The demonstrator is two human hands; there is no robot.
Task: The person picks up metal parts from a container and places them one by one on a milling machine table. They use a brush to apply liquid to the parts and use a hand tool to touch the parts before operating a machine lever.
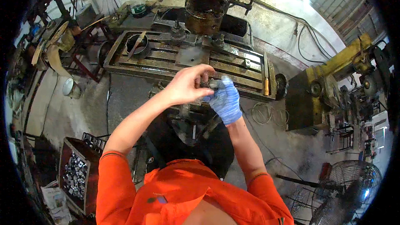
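Observation:
In front of my chest, both hands meet over a small, dark, rounded metal part [214, 84]. My left hand [186, 84] is bare, and its thumb and fingers pinch the part from the left. A blue work glove with a grey, dirty palm covers my right hand [226, 98], whose fingers close around the part's right side. Much of the part is hidden between the fingers. Just beyond my hands lies a slotted machine table [166, 68], with a flat metal plate [191, 56] on it under the dark spindle head [204, 12].
A round can [138, 50] with a flat stick across it and a wooden-handled file [266, 75] lie on the machine table. At the lower left stands a box [66, 150] of small metal pieces. A caged fan [350, 191] and a yellow machine [339, 60] are on the right.

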